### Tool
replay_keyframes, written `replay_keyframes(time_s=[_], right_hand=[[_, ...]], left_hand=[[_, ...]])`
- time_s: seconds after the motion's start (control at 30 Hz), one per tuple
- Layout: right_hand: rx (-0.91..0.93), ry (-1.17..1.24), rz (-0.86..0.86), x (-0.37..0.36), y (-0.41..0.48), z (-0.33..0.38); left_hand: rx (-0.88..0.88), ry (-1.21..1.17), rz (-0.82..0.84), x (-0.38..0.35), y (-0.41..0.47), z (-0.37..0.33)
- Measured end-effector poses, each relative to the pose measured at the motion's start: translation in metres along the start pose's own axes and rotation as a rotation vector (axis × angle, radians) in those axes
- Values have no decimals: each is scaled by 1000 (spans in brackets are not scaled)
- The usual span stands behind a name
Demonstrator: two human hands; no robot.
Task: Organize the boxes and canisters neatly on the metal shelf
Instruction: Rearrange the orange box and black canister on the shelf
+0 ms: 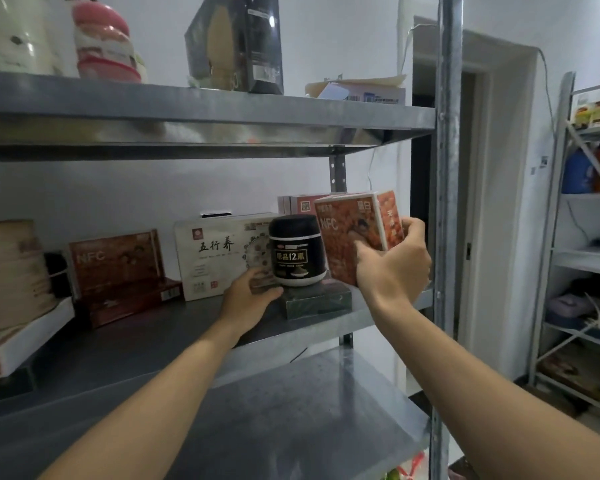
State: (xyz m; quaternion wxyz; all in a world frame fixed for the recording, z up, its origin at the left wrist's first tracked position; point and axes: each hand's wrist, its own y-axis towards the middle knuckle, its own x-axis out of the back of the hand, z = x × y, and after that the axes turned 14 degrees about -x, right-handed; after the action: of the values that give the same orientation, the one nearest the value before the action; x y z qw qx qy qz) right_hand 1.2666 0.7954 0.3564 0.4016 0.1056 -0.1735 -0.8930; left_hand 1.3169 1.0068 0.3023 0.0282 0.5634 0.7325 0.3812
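On the middle level of the metal shelf [174,337], my right hand [394,268] grips a red NFC box [342,237], held upright at the shelf's right end. Beside it a black canister [296,251] stands on a flat dark box [317,299]. My left hand [250,296] holds the left end of that dark box, fingers curled at its edge. Behind the canister stands a white box with black characters [219,251]. Another red NFC box [115,265] stands further left, leaning behind a low red box [132,306].
More red boxes [300,204] stand at the back right. A tall beige container [11,271] on a white tray [25,337] fills the left end. The upper level holds a pink jar [106,43], a dark box [236,43] and papers. A second rack [589,237] stands at right.
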Motion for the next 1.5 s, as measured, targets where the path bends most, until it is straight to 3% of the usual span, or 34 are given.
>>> replay_keyframes(time_s=[0.23,0.47,0.67,0.87,1.23,1.4,1.5], right_hand=[[3,43,117,-22,-60,12],[-144,151,332,-80,-103,7],[-294,233,457,-139,-117,-5],[-279,232,542,-195,-109,-13],[-134,203,517,-230,-90,-34],[-84,170,486,-223,-91,-32],[-90,152,480,-219,-92,-31]], left_hand=[[34,-30,-143,58,-20,14],[87,25,-237,123,-43,40],[152,162,-280,167,-46,64],[158,294,-295,184,-31,88],[223,791,41,187,4,130],[109,991,21,184,-5,114],[27,951,-11,181,-14,105]])
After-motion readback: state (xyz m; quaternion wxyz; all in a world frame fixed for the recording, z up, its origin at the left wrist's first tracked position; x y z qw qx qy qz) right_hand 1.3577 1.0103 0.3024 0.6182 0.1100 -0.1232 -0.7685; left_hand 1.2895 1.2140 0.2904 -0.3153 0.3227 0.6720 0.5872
